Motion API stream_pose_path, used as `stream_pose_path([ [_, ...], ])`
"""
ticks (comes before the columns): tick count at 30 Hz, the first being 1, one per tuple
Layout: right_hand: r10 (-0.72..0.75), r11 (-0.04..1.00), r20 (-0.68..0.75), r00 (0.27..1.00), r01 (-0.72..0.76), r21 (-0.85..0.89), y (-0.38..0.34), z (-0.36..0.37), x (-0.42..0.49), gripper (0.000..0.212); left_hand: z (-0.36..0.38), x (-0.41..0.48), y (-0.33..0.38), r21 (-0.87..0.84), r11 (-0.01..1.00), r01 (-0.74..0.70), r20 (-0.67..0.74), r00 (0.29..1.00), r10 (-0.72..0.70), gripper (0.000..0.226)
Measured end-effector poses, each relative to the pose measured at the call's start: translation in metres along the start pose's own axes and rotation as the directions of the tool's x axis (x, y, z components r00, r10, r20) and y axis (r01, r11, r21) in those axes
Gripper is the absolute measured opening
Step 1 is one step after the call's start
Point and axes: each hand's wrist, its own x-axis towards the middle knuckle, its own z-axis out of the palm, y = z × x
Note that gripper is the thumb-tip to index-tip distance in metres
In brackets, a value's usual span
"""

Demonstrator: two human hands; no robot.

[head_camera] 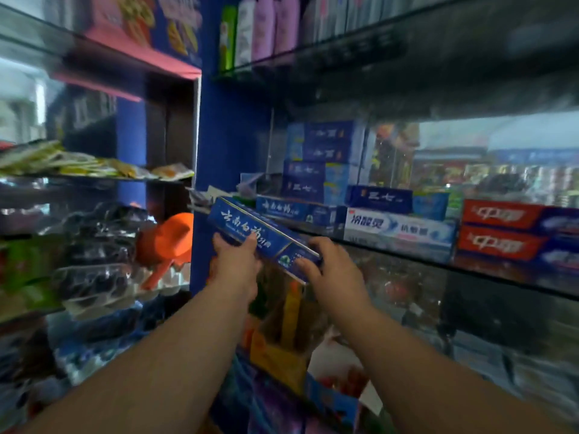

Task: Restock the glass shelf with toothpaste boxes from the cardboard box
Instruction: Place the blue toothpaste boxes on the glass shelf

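Observation:
A long blue toothpaste box (250,228) with white lettering is held in both hands, tilted down to the right, just in front of the glass shelf (407,255). My left hand (235,261) grips its left part from below. My right hand (329,264) holds its right end. On the shelf lie a matching blue box (294,209), a white and blue box (398,228), two stacked red boxes (501,233) and a pile of blue boxes (319,161) behind. The cardboard box is not in view.
A blue upright post (216,151) stands left of the glass shelf. Left of it are shelves with packets (78,164) and an orange plastic scoop (169,242). Bottles (263,29) stand on the upper glass shelf. Yellow cartons (279,355) sit on the shelf below.

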Motion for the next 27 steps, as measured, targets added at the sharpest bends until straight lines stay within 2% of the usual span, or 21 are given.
stream_pose_path([
  [4,-0.023,0.996,-0.067,0.998,0.017,-0.089,-0.016,-0.028,0.035,0.036,0.036,0.007,0.02,0.263,0.957,-0.123,0.11,0.989,0.097,0.064],
  [6,-0.023,0.99,-0.079,0.997,0.012,-0.139,-0.022,-0.036,0.052,0.035,0.051,0.01,0.027,0.495,0.845,-0.202,0.133,0.979,0.156,0.059],
  [8,-0.009,0.983,-0.069,0.998,-0.004,-0.181,-0.022,-0.04,0.067,0.033,0.063,0.017,0.027,0.644,0.732,-0.222,0.165,0.975,0.15,0.059],
  [13,0.069,0.953,-0.013,0.998,-0.07,-0.295,-0.01,-0.033,0.097,0.029,0.077,0.049,0.009,0.804,0.539,-0.251,0.277,0.96,0.035,0.063],
  [17,0.099,0.912,0.021,0.995,-0.083,-0.401,0.001,-0.02,0.111,0.031,0.08,0.074,-0.008,0.914,0.274,-0.3,0.318,0.948,-0.021,0.059],
  [19,0.076,0.894,0.002,0.997,-0.068,-0.443,0.006,-0.014,0.115,0.035,0.081,0.081,-0.011,0.936,0.195,-0.293,0.307,0.95,-0.046,0.057],
  [23,0.071,0.875,0.021,0.997,-0.053,-0.481,0.014,-0.002,0.128,0.039,0.082,0.091,-0.009,0.945,0.106,-0.311,0.321,0.942,-0.099,0.053],
  [24,0.083,0.874,0.036,0.996,-0.055,-0.483,0.016,0.001,0.132,0.04,0.082,0.093,-0.008,0.947,0.108,-0.304,0.315,0.943,-0.105,0.053],
  [27,0.111,0.892,0.087,0.99,-0.061,-0.448,0.022,0.009,0.142,0.043,0.083,0.097,-0.007,0.95,0.199,-0.242,0.265,0.959,-0.102,0.055],
])
